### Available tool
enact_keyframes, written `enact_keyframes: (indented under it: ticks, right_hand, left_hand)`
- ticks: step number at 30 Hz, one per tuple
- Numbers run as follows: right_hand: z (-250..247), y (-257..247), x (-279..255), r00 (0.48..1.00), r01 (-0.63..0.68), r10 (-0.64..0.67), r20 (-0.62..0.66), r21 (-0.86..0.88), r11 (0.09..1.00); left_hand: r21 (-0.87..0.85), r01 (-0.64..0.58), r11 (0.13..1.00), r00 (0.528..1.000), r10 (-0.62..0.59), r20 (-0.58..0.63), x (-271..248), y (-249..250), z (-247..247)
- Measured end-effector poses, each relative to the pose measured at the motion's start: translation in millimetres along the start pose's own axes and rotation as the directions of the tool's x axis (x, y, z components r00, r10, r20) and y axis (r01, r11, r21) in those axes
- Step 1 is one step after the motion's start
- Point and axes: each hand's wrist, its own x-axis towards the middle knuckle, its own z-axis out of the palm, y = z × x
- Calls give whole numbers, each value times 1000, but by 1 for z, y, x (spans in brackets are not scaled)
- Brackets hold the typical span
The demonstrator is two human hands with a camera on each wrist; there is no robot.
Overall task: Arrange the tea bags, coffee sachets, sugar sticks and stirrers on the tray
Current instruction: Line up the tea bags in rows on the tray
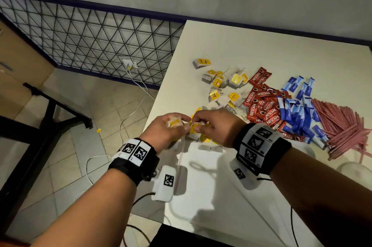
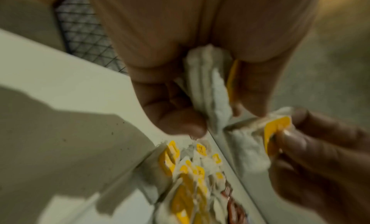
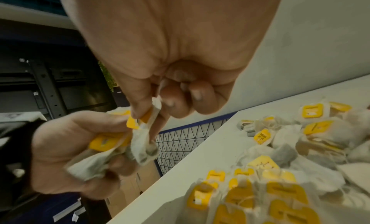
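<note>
My left hand (image 1: 174, 124) grips a small bunch of white tea bags (image 2: 210, 85) with yellow tags, just off the table's left edge. Beside it, my right hand (image 1: 198, 126) pinches one more tea bag (image 3: 144, 145) by its yellow tag, touching the left hand's bunch. Several tea bags (image 3: 250, 195) lie side by side under the hands on the white tray (image 1: 211, 196). Loose tea bags (image 1: 223, 85) lie farther back on the table. To their right lie red coffee sachets (image 1: 261, 108), blue sugar sticks (image 1: 298, 110) and pink stirrers (image 1: 342, 126).
The white table (image 1: 261, 45) stands against a grey wall. Its left edge drops to a tiled floor (image 1: 80, 146) with white cables, a black table leg and a wire-mesh panel (image 1: 90, 41). A white round object (image 1: 354, 172) shows at the near right.
</note>
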Motion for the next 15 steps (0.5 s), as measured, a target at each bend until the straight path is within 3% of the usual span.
enact_keyframes:
  ticks: [2,4,11,15]
  right_hand:
    - [-2,-1,4,1000,3,-3,3,-55,999]
    - [-3,-1,7,1000,-2,0,-28,-82,997]
    - [-4,4,11,990,22,-25,-140,-17,1000]
    - [-5,7,13,994,-3,0,-105,-30,1000]
  left_hand:
    - [29,15,999,994,-18,109,-3,0,5]
    - [16,22,1000,993,-24,117,-1,-1,10]
    - [130,34,991,998,-28,-51,10,-4,13]
    - [123,45,991,996,-34,-87,13,-7,15]
